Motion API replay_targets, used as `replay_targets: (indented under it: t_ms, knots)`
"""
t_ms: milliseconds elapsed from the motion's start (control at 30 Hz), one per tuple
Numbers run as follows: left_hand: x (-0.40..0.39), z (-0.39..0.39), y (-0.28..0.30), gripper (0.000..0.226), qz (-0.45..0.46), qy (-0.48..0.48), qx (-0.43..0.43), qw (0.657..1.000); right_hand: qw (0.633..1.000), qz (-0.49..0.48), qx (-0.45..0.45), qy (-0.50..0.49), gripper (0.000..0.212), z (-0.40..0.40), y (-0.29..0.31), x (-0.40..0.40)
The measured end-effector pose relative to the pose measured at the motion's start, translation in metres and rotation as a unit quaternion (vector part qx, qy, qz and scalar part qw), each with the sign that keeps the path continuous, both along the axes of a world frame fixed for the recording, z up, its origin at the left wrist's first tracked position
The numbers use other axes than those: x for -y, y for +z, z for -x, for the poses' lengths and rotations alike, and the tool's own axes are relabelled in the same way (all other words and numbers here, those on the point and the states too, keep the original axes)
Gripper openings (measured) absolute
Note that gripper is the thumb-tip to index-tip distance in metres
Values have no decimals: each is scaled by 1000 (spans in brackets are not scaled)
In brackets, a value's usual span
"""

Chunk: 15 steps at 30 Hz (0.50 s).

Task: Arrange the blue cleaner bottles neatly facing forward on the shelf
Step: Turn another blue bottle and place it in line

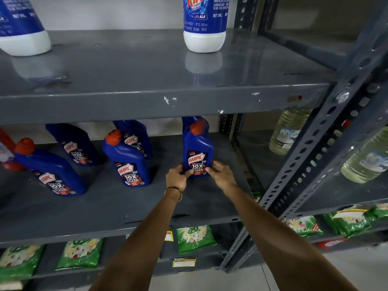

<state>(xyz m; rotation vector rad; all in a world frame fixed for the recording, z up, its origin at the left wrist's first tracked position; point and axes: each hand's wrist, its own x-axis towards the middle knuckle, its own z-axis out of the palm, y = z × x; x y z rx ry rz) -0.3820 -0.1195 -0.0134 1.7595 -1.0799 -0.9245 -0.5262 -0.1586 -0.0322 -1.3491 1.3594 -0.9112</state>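
Note:
Several blue cleaner bottles with red caps stand on the grey middle shelf (105, 208). The rightmost front bottle (197, 148) stands upright with its label toward me. My left hand (177, 175) grips its lower left side and my right hand (220, 174) grips its lower right side. Another bottle (194, 121) stands right behind it, mostly hidden. A front bottle (127, 159) stands to the left, with one (136, 136) behind it. Further left are a bottle (50, 170) in front and a bottle (74, 144) behind.
Two white-and-blue bottles (204, 24) (21, 26) stand on the upper shelf (147, 101). A red bottle (6, 150) is at the far left. Green packets (195, 238) lie on the bottom shelf. Yellowish liquid bottles (287, 131) fill the neighbouring rack beyond the perforated upright (315, 143).

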Motion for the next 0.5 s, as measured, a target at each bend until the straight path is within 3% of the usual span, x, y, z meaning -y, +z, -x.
replay_targets:
  t_ms: [500]
  knots:
    - [-28, 6, -1, 36, 2, -16, 23, 1000, 1000, -4, -28, -7, 36, 11, -3, -24]
